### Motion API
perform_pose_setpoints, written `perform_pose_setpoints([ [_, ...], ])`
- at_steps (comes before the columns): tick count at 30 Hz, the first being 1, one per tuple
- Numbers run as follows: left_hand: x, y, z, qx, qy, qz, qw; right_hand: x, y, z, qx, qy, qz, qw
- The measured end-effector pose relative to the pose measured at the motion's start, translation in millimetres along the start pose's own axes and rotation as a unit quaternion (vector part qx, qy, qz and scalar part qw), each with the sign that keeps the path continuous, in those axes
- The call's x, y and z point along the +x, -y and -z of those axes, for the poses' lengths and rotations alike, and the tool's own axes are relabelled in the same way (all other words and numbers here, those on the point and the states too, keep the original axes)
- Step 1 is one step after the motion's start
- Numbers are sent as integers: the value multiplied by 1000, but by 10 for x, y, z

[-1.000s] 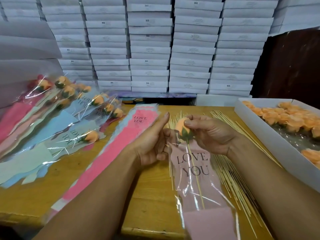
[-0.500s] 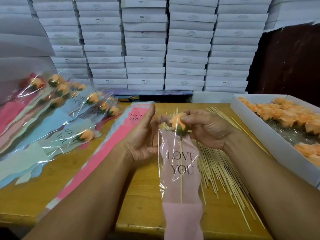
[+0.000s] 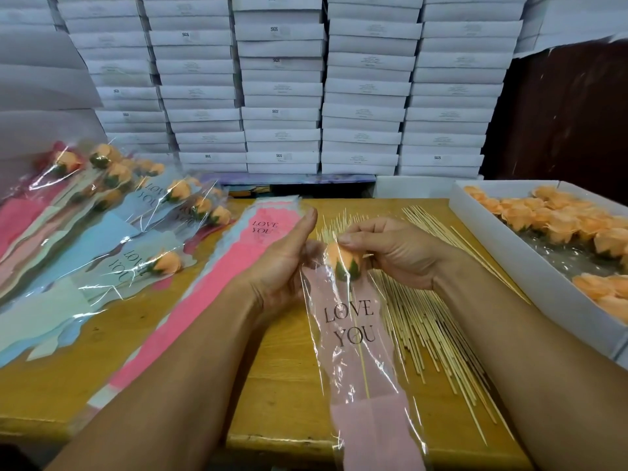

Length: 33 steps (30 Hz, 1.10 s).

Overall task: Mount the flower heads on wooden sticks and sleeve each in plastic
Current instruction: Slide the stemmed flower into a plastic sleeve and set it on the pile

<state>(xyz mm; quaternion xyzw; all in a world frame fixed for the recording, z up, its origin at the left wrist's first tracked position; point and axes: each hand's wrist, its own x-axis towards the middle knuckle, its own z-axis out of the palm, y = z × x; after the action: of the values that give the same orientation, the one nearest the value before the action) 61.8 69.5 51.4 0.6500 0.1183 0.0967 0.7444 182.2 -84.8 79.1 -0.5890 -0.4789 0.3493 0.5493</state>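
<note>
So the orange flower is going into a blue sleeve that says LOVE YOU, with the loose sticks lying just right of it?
Not quite: the head view shows the sleeve is pink, not blue. The rest holds: the orange flower is inside it, and the loose sticks lie just right.

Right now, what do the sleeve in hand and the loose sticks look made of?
The sleeve looks like thin clear plastic film, glossy and crinkled, with a matte pink liner, perhaps paper, printed LOVE YOU. The sticks look like bare pale wood or bamboo, thin and unvarnished.
</note>
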Motion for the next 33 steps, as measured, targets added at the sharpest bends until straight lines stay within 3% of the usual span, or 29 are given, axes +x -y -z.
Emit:
perform_pose_setpoints([
  [10, -68, -25, -65, 1, 6, -17, 1000, 14, -45, 77, -12, -27, 22, 999],
  [16, -76, -58, -111, 62, -28, -36, 997, 55, -60, 165, 14, -141, 44, 989],
  [20, -170, -69, -181, 41, -21, 27, 999, 68, -112, 259, -14, -243, 40, 969],
  [24, -266, -191, -198, 84, 44, 92, 991, 104, -171, 404, -3, -365, 8, 931],
  [27, -385, -237, -166, 197, 32, 98, 975, 122, -237, 512, -11, -447, -6, 894],
  [33, -620, -160, -120, 216, 58, 92, 970, 121, -306, 626, -21, -519, 2, 854],
])
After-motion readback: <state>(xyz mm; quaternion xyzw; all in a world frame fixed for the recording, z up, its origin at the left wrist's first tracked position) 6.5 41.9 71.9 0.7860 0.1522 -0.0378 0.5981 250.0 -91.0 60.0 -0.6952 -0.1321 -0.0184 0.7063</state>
